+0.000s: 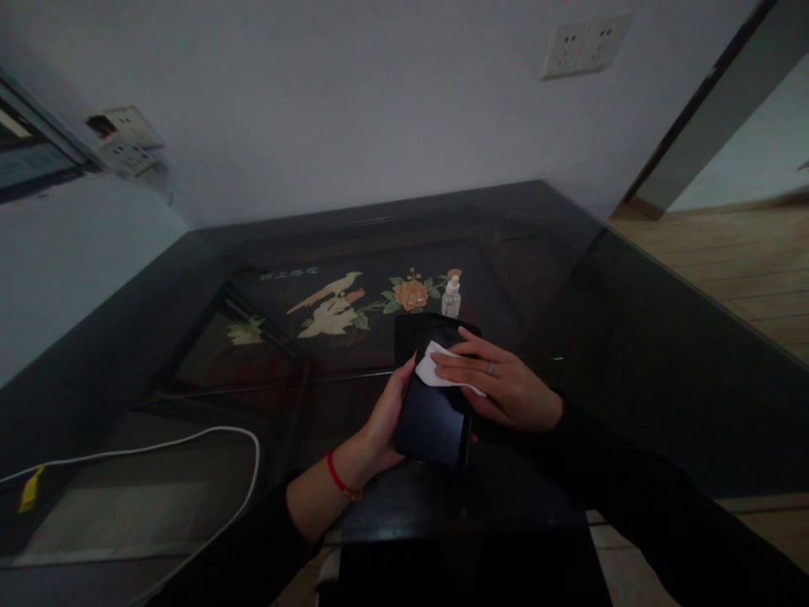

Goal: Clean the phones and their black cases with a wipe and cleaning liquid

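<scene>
The left hand (385, 421) grips a dark phone (436, 405) by its left edge, holding it above the glass-topped table (632, 354); the right hand (506, 384) presses a white cloth (436, 371) flat against the phone's upper screen with its fingers; a small spray bottle (451, 297) stands just beyond; a white cable (208, 434) lies well to the left.

Dim light overall. Pale plain wall (379, 110) across top. Double socket plate (585, 46) upper right, another socket (126, 139) upper left. Dark glass-topped table (632, 354) fills centre, bird-and-flower inlay (354, 303) beneath glass. Wood-plank floor (746, 270) at right edge. White cable (190, 438) lower left.
</scene>
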### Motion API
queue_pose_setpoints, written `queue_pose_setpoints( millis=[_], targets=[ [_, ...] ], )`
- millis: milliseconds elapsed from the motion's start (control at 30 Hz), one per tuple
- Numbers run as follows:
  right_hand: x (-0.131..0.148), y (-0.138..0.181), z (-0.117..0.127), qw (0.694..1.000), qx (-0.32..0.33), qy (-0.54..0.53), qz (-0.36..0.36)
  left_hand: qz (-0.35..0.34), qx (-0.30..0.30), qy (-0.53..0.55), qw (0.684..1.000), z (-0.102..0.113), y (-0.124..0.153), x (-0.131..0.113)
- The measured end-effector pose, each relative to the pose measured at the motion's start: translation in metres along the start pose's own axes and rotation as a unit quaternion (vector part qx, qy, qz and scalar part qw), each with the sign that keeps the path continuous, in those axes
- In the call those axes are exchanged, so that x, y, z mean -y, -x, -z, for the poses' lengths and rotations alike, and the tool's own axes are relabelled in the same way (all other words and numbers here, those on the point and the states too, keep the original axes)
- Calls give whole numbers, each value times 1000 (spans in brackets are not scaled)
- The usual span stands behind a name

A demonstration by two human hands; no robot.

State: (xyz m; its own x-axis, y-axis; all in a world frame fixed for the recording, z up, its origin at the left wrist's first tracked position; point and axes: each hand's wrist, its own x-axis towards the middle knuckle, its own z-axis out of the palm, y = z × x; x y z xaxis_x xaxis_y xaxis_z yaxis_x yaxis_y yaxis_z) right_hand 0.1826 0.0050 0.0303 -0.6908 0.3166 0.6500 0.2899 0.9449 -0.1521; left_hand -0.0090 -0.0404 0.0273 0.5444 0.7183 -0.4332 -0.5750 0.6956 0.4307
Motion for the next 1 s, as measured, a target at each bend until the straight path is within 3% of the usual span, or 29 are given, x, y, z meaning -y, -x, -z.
queue_pose_setpoints(
  millis=[67,200,333,467,567,700,767,900,1000],
  targets=[
    [-3,3,3,1000,-21,-3,1,-10,2,6,1000,0,0,-3],
    [-11,6,7,995,-73,39,-61,-31,25,5,999,-1,0,-6],
    [-8,2,3,996,-39,43,-62,-2,27,-13,1000,-3,-1,0],
    [-1,0,1,1000,-2,7,7,-11,-11,-3,1000,-3,-1,2],
    [-3,3,3,999,-30,2,17,-21,-16,8,1000,-3,-1,-1],
    [-6,4,3,995,-75,44,-44,-26,-3,7,1000,-5,-1,-2],
    [-4,2,1,995,-69,46,-48,-18,3,6,1000,-5,0,-1],
    [1,-1,-1,999,-37,15,10,-15,0,11,1000,-4,0,0],
    [0,0,0,996,-70,37,-38,-26,11,3,1000,-5,0,-2]
  ],
)
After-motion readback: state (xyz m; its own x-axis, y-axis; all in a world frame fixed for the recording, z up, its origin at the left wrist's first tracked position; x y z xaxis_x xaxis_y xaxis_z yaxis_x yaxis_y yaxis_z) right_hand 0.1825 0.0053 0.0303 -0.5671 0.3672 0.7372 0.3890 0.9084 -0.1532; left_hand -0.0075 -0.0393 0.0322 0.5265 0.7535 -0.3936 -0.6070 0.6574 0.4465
